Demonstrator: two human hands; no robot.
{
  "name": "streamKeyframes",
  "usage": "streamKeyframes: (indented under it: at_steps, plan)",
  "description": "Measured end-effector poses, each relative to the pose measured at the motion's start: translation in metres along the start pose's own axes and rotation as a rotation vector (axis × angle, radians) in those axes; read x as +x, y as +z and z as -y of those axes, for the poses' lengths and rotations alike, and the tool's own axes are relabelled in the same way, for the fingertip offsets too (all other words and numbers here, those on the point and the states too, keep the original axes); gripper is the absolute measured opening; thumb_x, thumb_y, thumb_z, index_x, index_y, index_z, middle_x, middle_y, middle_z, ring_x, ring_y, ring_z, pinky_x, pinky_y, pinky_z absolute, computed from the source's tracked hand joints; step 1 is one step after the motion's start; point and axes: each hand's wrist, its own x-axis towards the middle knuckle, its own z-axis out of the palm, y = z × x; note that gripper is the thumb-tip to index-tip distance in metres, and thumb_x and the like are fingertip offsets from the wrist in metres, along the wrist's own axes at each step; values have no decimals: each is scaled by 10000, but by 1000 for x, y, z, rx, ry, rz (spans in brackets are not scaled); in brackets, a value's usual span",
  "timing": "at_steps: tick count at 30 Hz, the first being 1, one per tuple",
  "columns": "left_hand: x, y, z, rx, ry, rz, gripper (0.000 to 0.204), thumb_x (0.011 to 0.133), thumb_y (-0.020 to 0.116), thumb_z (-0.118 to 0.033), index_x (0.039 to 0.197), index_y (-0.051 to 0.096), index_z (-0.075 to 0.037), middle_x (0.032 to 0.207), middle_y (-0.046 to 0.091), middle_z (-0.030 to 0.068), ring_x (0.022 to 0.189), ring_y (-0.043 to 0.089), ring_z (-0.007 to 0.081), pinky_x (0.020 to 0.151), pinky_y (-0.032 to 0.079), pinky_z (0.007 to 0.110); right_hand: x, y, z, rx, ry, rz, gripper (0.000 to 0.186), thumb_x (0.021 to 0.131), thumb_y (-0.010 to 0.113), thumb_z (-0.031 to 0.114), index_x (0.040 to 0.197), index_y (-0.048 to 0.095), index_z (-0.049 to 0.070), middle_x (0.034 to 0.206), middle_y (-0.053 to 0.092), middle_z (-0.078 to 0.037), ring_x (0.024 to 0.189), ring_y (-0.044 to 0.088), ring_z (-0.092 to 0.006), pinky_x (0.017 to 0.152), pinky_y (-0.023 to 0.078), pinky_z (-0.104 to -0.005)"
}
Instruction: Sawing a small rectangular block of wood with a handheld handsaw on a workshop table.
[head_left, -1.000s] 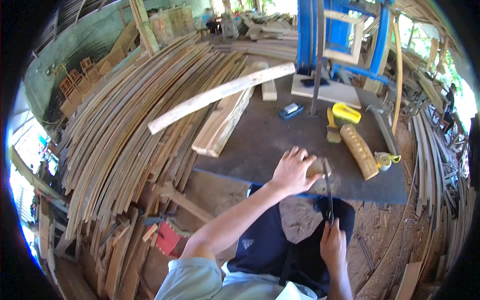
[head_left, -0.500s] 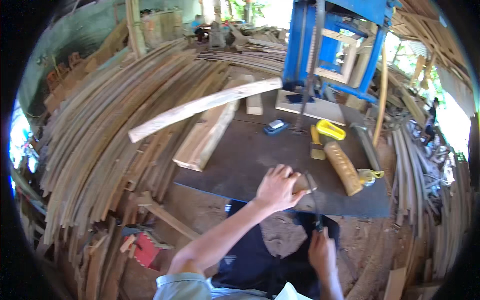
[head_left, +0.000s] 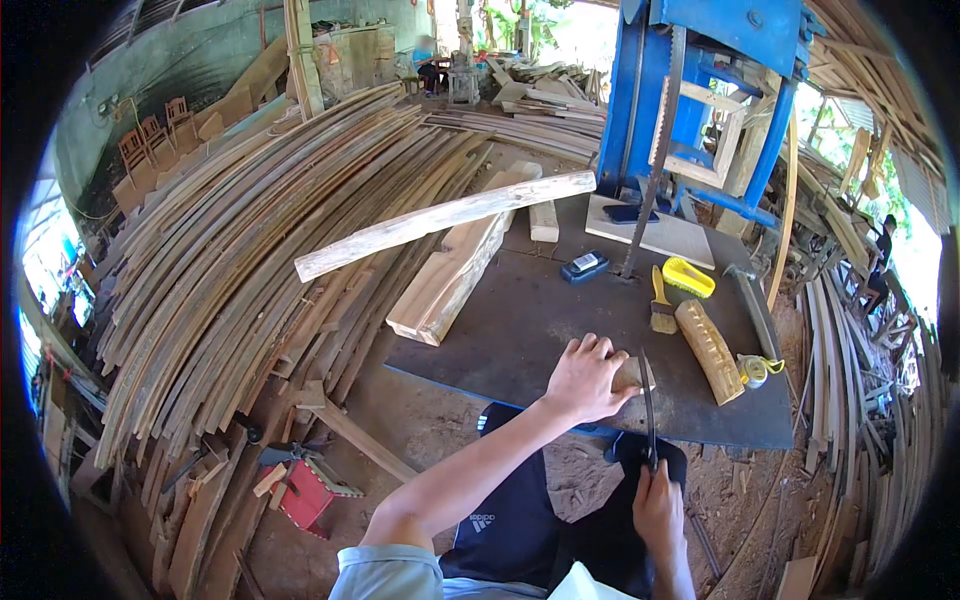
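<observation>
1. The person's left hand [head_left: 583, 380] lies knuckles up on the dark metal table [head_left: 520, 310], fingers curled down over a small pale block of wood [head_left: 634, 373], pinning it flat near the table's front edge. Only the right end of the block shows past the fingers.
2. The right hand [head_left: 657, 508] is low, in front of the table edge over the lap, closed in a full fist around the handle of a long, thin dark blade [head_left: 648, 400].
3. The blade runs up and away from that fist, crosses the table edge, and its far part lies right against the exposed end of the block, just beside the left fingertips. Whether the edge has bitten into the wood I cannot tell.
4. Well to the right of the block on the same table lies a carved, yellowish wooden piece [head_left: 709, 350], and beyond it a paintbrush [head_left: 661, 305] and a yellow brush [head_left: 688, 277].
5. A small dark blue box [head_left: 584, 266] sits further back, near the saw band [head_left: 656, 150] of the blue bandsaw [head_left: 700, 90].
6. On the table's left, a long pale plank [head_left: 440, 222] rests across a thick timber [head_left: 455, 275].
7. Further left, bent wooden strips [head_left: 240, 260] lie stacked in a wide heap, with a red tool [head_left: 305, 495] on the dirt floor below.
</observation>
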Motion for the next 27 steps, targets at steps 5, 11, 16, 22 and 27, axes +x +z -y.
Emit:
streamKeyframes:
  at_steps: [5,11,16,22,27]
  plan:
    - [1,3,3,-24,36,25,626,942,726,-615,1300,751,-103,1182,668,135,1201,614,309,1042,507,468,-3,-4,-9,90,162,125,322,1095,590,215,1116,628,-105,667,643,-313,596,649,-502,545,505,-598]
    - [4,-1,-1,-16,54,-1,635,961,699,-644,1293,756,-106,1209,673,130,1219,610,296,1040,509,466,-4,-2,1,67,43,19,313,1096,587,243,1155,610,-63,671,644,-320,619,642,-531,579,502,-636]
    - [-3,-9,-6,-39,13,49,583,921,755,-564,1276,749,-102,1213,692,131,1244,601,309,1045,487,473,-14,-34,-37,110,16,102,250,1091,615,211,994,580,-17,693,658,-278,623,648,-501,561,486,-592]
    - [-9,5,1,-19,25,-65,563,902,768,-536,1244,759,-89,1171,685,112,1213,598,288,1025,485,441,37,-62,-26,438,102,34,211,1114,597,169,1053,606,-33,659,650,-178,539,638,-338,522,467,-449]
    - [-4,9,5,-41,11,-48,594,904,765,-556,1272,755,-90,1172,677,101,1196,596,288,1034,476,432,25,-34,-33,301,16,128,241,1103,609,186,1176,629,-42,776,664,-301,716,646,-533,577,476,-544]
